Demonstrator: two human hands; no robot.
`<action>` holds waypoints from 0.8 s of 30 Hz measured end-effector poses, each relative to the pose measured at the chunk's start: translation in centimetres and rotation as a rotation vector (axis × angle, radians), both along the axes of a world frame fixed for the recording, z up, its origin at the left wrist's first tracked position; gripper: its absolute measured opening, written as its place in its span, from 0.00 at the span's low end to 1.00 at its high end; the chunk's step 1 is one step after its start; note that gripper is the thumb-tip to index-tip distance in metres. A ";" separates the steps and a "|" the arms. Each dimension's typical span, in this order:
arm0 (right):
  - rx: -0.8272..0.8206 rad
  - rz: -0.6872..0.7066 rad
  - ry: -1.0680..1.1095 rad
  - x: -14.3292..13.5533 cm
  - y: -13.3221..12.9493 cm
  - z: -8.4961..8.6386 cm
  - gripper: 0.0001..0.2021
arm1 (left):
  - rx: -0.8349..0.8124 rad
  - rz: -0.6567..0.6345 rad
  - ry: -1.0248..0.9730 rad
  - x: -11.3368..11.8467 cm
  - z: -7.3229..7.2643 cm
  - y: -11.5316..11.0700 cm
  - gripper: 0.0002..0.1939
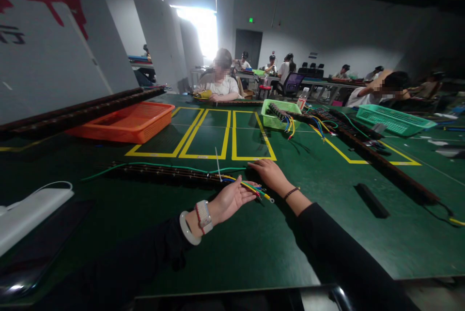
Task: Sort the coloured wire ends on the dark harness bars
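Observation:
A long dark cable chain (170,174) lies on the green table, with colored wires and ring terminals coming out of its right end. My left hand (230,199) is palm up under these wires (250,186), thumb beside them and fingers fairly straight, holding the bundle. A white cable tie (217,163) stands up from the chain near that end. Along the chain's far side runs a loose green wire (174,165). My right hand (271,174) is at this wire's right end, its fingertips closed on it; the exact grip is partly hidden.
An orange basket (156,124) stands back left, beside another long chain (83,107). A light green basket (281,107) holds a wired chain piece. More chains (381,165) lie right, near a black bar (371,200). A phone (47,243) and white device (36,209) lie left. Co-workers sit beyond.

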State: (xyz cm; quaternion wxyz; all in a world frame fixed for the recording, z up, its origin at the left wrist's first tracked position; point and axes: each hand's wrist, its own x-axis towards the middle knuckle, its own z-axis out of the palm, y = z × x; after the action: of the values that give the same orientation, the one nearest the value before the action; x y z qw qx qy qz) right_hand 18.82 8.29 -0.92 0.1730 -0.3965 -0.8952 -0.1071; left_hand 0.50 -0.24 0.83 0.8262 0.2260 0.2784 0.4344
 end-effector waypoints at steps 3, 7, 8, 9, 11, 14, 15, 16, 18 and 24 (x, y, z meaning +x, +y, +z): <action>0.017 0.043 0.125 0.5 -0.6 0.6 0.15 | 0.010 -0.044 0.047 -0.1 -0.2 0.2 0.19; 0.069 0.183 0.191 1.2 -2.4 2.4 0.13 | 0.007 -0.050 0.039 -0.2 -0.2 0.2 0.17; 0.069 0.205 0.172 1.3 -3.0 2.9 0.13 | -0.001 -0.051 0.025 -0.2 -0.2 0.2 0.17; 0.060 0.224 0.141 1.2 -3.5 3.3 0.13 | -0.009 -0.055 0.010 -0.2 -0.2 0.2 0.17; 0.014 0.264 0.049 0.9 -4.4 3.9 0.15 | -0.010 -0.062 -0.008 -0.2 -0.3 0.2 0.17; -0.072 0.310 -0.059 0.1 -5.2 4.2 0.15 | 0.006 -0.054 -0.028 -0.1 -0.3 0.2 0.17; -0.089 0.314 -0.068 -0.2 -5.3 4.2 0.13 | 0.005 -0.044 -0.032 0.0 -0.3 0.2 0.17; -0.099 0.311 -0.063 -0.4 -5.4 4.1 0.11 | 0.000 -0.034 -0.033 0.0 -0.3 0.3 0.17; -0.113 0.297 -0.026 -0.7 -5.4 3.9 0.08 | -0.011 -0.026 -0.024 0.1 -0.3 0.3 0.17; -0.129 0.209 0.113 -0.4 -4.9 3.2 0.09 | 0.017 -0.045 0.028 0.1 -0.7 0.4 0.17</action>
State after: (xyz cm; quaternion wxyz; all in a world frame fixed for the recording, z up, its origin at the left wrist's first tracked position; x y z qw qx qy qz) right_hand 18.42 3.39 2.32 0.2072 -0.3167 -0.9256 -0.0082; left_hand 0.55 0.18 0.16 0.8298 0.2453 0.2812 0.4149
